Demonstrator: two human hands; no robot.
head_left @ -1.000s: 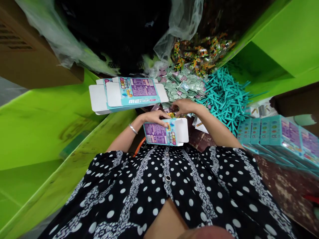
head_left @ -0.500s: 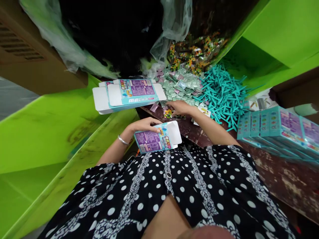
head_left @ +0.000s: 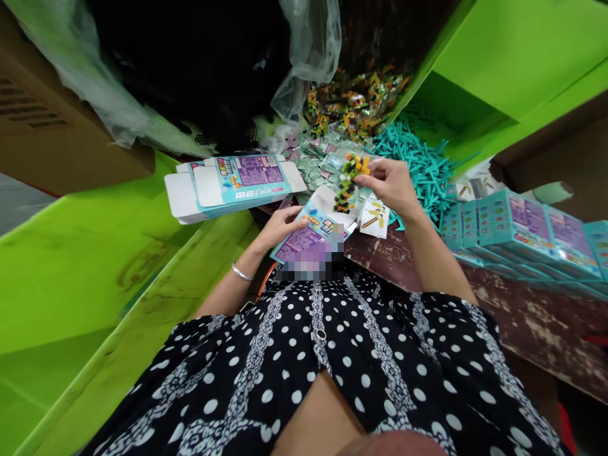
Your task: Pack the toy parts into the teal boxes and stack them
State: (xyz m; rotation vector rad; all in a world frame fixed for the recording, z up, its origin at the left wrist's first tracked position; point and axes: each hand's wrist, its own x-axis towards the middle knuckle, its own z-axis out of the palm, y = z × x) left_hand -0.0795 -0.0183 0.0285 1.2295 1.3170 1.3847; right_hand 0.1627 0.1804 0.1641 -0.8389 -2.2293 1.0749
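Brick packet (head_left: 351, 183): located at the mouth of the box, hanging from your right fingertips. Observations, left to right.

Flat cartons (head_left: 259, 177) lie stacked beyond your left hand (head_left: 280, 228), not touched by it. That hand grasps the box (head_left: 306, 240) along its far left edge, fingertips on the printed face. The box is tilted, its long axis rising toward the right, its open end with the white flap (head_left: 323, 199) turned up and away from you. Its near end is blurred out.

Key relation: the packet's long axis slants down and left from your right fingers, and its lower end overlaps the flap and open end in view. Whether it touches the cardboard, you cannot tell. Your right hand (head_left: 392, 180) is the nearer one, thumb and fingers pinching the packet's upper right end; your left lies below and to its left.

Just right of the box mouth, the picture card (head_left: 374, 219) lies beneath your right hand; teal sticks (head_left: 422, 164) are heaped beyond your right wrist.
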